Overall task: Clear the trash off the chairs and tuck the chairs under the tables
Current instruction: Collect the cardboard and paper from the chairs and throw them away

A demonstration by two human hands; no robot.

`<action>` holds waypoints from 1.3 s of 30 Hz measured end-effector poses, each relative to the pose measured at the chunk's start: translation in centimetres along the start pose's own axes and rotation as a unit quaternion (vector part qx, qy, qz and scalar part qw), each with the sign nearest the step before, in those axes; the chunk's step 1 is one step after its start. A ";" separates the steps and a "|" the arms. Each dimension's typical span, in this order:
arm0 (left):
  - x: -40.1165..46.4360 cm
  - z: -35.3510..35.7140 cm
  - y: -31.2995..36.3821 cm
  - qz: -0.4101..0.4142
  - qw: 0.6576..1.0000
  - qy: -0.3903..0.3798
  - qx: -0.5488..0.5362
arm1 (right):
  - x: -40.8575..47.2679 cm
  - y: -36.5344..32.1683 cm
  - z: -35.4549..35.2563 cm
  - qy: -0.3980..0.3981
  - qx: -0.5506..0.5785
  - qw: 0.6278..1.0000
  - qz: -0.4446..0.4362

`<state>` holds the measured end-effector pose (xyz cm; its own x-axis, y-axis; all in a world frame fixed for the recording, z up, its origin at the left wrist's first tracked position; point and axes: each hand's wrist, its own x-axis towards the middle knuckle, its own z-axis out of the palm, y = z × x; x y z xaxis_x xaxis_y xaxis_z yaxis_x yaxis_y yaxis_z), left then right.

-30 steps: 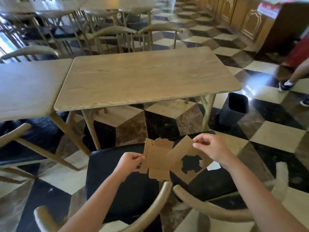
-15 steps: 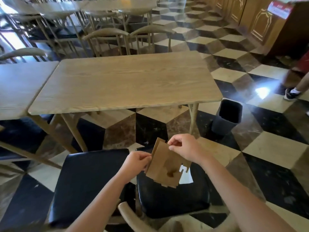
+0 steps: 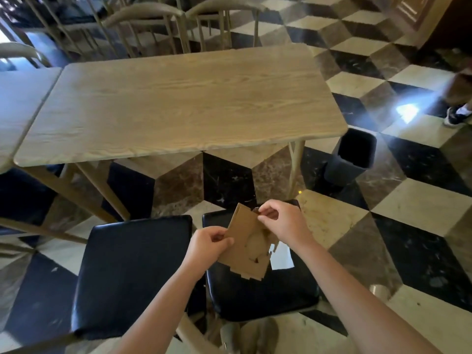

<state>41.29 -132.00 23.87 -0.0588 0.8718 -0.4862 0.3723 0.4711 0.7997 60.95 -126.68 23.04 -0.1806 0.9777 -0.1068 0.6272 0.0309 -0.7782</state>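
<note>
A flat brown cardboard cutout (image 3: pixel 246 245), folded over on itself, hangs between my hands above the right chair. My left hand (image 3: pixel 208 242) pinches its left edge. My right hand (image 3: pixel 282 223) pinches its top right corner. Two chairs with black seats stand side by side in front of me, the left chair (image 3: pixel 132 274) and the right chair (image 3: pixel 260 292), both pulled out from the wooden table (image 3: pixel 178 100). A white slip of paper (image 3: pixel 282 256) lies on the right chair's seat, partly hidden by the cardboard.
A black waste bin (image 3: pixel 353 154) stands on the checkered floor by the table's right front leg. A second table (image 3: pixel 18 98) adjoins on the left. More chairs (image 3: pixel 153 24) stand behind the table. A person's shoe (image 3: pixel 457 114) is at the far right.
The cardboard, spread open a second ago, has been folded together into a narrower piece. My hands have come closer together, and the view has shifted so both chair seats show.
</note>
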 end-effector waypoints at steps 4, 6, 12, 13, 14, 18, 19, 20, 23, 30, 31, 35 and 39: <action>1.9 0.3 -3.6 -0.067 0.996 0.032 -0.052 | 1.1 4.4 2.1 0.020 0.022 0.998 0.049; 2.8 0.9 -5.7 -0.104 0.991 0.041 -0.076 | 1.4 7.5 3.4 0.023 -0.007 0.997 0.076; 6.4 4.4 -13.2 -0.217 0.964 0.076 -0.135 | 1.2 19.6 9.7 -0.043 -0.172 0.972 0.156; 6.9 4.9 -14.2 -0.235 0.958 0.084 -0.144 | 0.9 21.5 10.8 -0.069 -0.196 0.965 0.160; 7.5 5.3 -15.3 -0.246 0.953 0.091 -0.152 | 0.8 23.3 12.0 -0.089 -0.215 0.959 0.162; 10.6 6.6 -18.7 -0.269 0.944 0.114 -0.151 | 1.0 28.7 16.0 -0.156 -0.287 0.931 0.160; 11.2 6.8 -19.3 -0.274 0.942 0.122 -0.150 | 1.1 29.5 16.7 -0.168 -0.302 0.925 0.158; 11.6 7.1 -19.8 -0.278 0.940 0.129 -0.150 | 1.2 30.2 17.4 -0.172 -0.314 0.921 0.155; 12.4 7.6 -20.5 -0.288 0.937 0.137 -0.145 | 1.3 31.4 18.6 -0.144 -0.330 0.922 0.144; 11.7 7.7 -19.3 -0.286 0.940 0.121 -0.144 | 1.9 30.7 18.1 -0.115 -0.325 0.927 0.146; 11.5 7.7 -18.9 -0.280 0.941 0.121 -0.144 | 1.9 30.4 17.5 -0.111 -0.317 0.931 0.146; 10.6 7.9 -16.5 -0.248 0.951 0.112 -0.147 | 1.9 28.1 14.7 -0.068 -0.249 0.953 0.160; 8.7 8.1 -12.9 -0.213 0.961 0.084 -0.154 | 1.1 23.4 9.7 -0.002 -0.198 0.970 0.141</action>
<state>43.50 -131.60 6.47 -0.3039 0.5879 -0.7497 -0.0100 0.7849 0.6196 68.12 -126.87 -1.29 0.0385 0.9581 -0.2838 0.8937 -0.1601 -0.4190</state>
